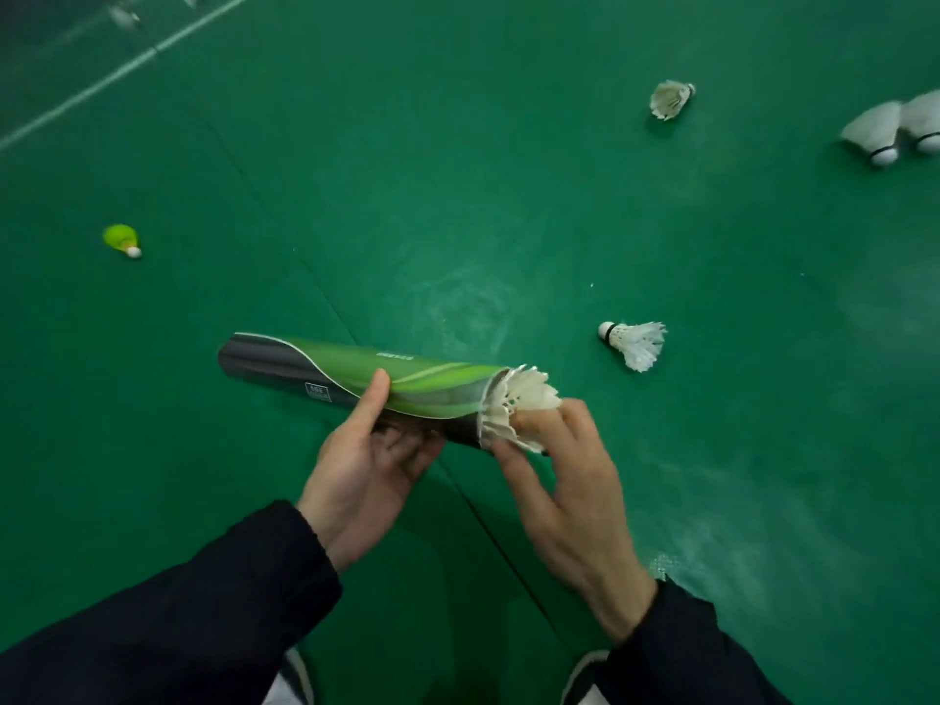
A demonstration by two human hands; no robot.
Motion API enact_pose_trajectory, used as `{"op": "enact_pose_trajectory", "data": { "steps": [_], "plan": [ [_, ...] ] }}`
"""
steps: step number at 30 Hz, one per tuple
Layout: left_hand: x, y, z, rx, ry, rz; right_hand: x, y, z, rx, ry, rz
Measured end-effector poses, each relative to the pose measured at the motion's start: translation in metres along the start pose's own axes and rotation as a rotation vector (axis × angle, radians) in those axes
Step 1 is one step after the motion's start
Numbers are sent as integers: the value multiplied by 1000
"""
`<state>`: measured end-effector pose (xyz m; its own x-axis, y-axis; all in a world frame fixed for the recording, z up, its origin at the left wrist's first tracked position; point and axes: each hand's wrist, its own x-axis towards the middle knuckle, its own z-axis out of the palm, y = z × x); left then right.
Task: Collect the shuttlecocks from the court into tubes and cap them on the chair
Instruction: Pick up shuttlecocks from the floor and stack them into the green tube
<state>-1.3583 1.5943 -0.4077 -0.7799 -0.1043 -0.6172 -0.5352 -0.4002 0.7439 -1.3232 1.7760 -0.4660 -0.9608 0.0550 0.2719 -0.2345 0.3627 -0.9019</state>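
My left hand [363, 463] grips a green and dark grey shuttlecock tube [351, 381] from below, thumb on top, holding it level over the court. A white feathered shuttlecock [519, 407] sticks out of the tube's open right end. The fingers of my right hand [564, 480] pinch its feathers at the mouth. Loose shuttlecocks lie on the green floor: a white one [636, 343] just right of the tube, another [671, 99] farther back, two blurred white ones [890, 129] at the right edge, and a yellow-green one [122, 240] at the left.
A white court line [127, 68] crosses the upper left, with more blurred shuttlecocks [124, 15] beyond it. A dark seam in the floor mat [503, 547] runs diagonally under my hands. My shoes [297, 676] show at the bottom edge.
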Motion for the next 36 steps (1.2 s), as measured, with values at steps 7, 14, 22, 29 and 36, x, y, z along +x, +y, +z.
{"op": "enact_pose_trajectory", "data": {
  "steps": [7, 14, 22, 29, 36],
  "plan": [
    [-11, 12, 98, 183, -181, -7, 0, -5, -63, 185, -153, 180],
    [-1, -40, 196, 239, -456, -87, -30, 10, -141, 91, 436, 356],
    [3, -98, 227, 391, -662, -334, -55, 11, -167, 86, 544, 650],
    [108, -21, 221, 190, -326, -75, -64, 19, -181, 490, 830, 710],
    [177, 30, 197, 638, -481, -22, -67, 15, -177, 741, 634, 852]
  ]
}}
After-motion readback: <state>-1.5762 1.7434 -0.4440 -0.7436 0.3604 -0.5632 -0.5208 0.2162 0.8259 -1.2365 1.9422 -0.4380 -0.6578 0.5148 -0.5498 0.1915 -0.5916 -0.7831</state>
